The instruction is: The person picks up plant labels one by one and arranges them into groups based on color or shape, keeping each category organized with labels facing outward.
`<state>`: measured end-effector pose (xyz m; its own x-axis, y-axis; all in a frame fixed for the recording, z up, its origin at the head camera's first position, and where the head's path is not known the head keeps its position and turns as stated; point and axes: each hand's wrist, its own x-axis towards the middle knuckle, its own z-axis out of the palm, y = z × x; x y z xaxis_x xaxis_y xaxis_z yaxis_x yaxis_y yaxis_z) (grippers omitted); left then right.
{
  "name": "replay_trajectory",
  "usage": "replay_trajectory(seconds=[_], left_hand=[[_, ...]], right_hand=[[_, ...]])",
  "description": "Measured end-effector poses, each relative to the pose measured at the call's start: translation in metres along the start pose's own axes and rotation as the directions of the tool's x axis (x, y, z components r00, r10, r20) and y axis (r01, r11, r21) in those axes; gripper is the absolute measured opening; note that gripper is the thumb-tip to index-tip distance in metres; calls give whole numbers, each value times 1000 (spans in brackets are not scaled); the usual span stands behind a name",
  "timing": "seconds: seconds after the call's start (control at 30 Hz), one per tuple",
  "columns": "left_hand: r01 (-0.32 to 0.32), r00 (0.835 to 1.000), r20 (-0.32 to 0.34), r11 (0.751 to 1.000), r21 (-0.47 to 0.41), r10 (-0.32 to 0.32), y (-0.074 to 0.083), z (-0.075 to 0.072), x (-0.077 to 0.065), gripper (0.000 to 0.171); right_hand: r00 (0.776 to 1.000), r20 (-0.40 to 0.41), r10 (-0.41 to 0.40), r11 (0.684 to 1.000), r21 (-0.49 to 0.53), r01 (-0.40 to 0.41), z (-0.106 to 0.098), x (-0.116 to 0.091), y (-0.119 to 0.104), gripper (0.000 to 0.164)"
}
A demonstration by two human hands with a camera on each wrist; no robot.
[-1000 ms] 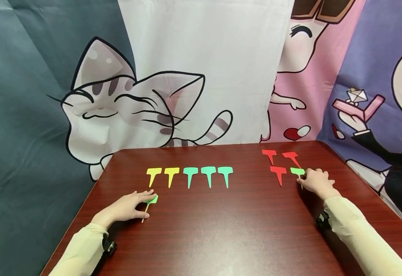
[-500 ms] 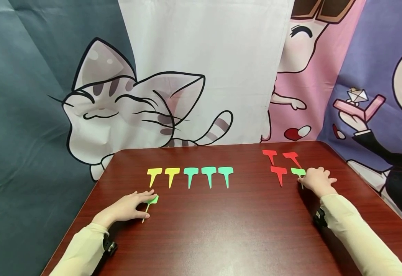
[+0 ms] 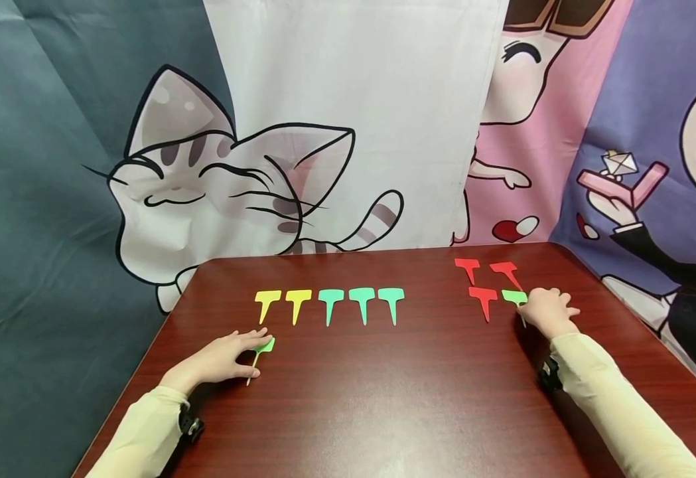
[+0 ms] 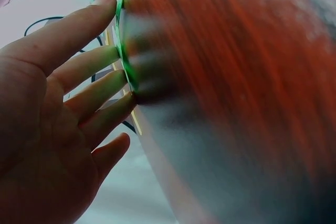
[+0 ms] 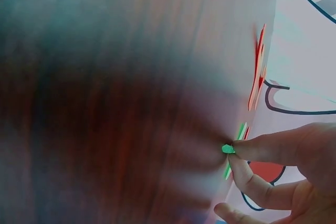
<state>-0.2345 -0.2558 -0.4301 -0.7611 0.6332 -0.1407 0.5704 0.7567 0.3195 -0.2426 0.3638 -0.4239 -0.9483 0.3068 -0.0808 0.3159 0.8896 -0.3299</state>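
Observation:
My left hand (image 3: pixel 219 358) is spread over a light-green T-shaped plant label (image 3: pixel 266 345). Its nearly straight fingers touch the label's head, and the thumb lies against the stem; in the left wrist view the label (image 4: pixel 119 40) shows edge-on at the fingertips. On the right, my right hand (image 3: pixel 549 312) pinches a second light-green plant label (image 3: pixel 513 297) between thumb and index finger, seen closer in the right wrist view (image 5: pixel 228 149). Part of that label's stem is hidden. Red plant labels lie just beyond it: one (image 3: pixel 483 299) beside it, two (image 3: pixel 468 266) further back.
Two yellow labels (image 3: pixel 267 303) and three teal labels (image 3: pixel 330 302) lie in a row across the dark red-brown table (image 3: pixel 371 385), stems toward me. Behind the table's far edge hangs a cloth (image 3: pixel 348 79) printed with a cartoon cat.
My right wrist and forearm have shifted slightly left, and the green label in that hand has turned a little. The left hand and the other labels stay in place.

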Motion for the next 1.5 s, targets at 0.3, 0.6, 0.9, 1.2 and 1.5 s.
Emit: replay_trajectory(seconds=[0.3, 0.6, 0.9, 1.2, 1.5], left_hand=[[-4, 1000, -2, 1000, -4, 4, 0, 0, 0, 68], [-3, 1000, -4, 1000, -6, 3, 1, 0, 0, 67], [-6, 1000, -13, 1000, 1, 6, 1, -1, -1, 67], [-3, 1000, -9, 1000, -9, 3, 1, 0, -1, 67], [-7, 1000, -15, 1000, -9, 7, 2, -1, -2, 67]], right_hand=[[999, 37, 4, 1000, -15, -3, -1, -2, -1, 24], [998, 66, 24, 998, -52, -20, -2, -4, -2, 27], [997, 76, -12, 995, -99, 20, -3, -3, -6, 35], [997, 17, -69, 989, -129, 70, 3, -8, -8, 38], [998, 22, -67, 986, -151, 69, 4, -9, -10, 47]])
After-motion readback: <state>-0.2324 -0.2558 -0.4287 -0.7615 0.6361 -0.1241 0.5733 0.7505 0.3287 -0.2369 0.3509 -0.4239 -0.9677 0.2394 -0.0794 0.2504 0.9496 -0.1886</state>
